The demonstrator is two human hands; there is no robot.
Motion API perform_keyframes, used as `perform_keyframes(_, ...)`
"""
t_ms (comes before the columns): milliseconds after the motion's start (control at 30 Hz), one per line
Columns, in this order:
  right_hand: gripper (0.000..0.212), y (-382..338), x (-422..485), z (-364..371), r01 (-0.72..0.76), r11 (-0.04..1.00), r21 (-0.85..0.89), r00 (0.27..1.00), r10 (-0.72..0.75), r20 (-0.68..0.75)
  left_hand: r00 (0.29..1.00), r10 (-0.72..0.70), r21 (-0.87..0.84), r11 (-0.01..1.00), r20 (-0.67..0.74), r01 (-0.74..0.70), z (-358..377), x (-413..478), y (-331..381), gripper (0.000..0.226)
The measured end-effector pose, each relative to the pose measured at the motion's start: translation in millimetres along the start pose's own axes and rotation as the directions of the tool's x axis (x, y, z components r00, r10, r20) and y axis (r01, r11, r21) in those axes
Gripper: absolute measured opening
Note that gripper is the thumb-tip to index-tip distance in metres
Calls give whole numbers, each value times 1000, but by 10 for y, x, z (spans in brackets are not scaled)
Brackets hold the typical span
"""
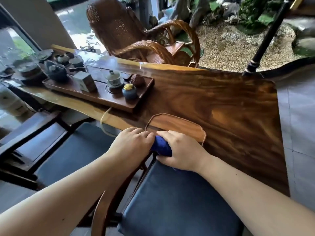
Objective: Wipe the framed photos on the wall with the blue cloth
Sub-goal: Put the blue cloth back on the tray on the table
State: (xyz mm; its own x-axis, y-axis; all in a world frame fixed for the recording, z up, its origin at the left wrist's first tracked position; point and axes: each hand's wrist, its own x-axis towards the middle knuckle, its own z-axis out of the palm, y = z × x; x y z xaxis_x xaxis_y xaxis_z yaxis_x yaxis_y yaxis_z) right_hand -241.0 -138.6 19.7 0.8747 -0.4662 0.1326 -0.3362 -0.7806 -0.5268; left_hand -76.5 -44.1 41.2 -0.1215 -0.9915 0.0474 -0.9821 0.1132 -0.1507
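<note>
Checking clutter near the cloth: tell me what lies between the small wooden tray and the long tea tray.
In the head view, only bare table wood lies between the small wooden tray and the long tea tray.

Blue cloth (161,147), brown-grained table (221,103)

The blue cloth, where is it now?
In the head view, the bunched blue cloth sits low centre, gripped between left hand and right hand, at the wooden table's near edge.

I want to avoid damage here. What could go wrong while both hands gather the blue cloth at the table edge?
1. The blue cloth, bunched between the left hand and right hand, may catch the small wooden tray beside it.
2. A wide swing could hit the tea set tray nearby.
</note>
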Motion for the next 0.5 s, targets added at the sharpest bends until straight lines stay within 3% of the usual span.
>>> perform_keyframes(100,81,255,-53,189,-35,995,-95,999,37,23,999,24,2,1000,30,-24,222,191,-58,17)
perform_keyframes(367,64,1189,143,336,-21,963,-268,999,28,23,995,93,-31,995,42,-92,951,822,-230,23)
perform_keyframes(500,65,1520,238,412,5,937,-350,999,10,42,992,125,-99,987,-15,-126,1253,1153,-280,45)
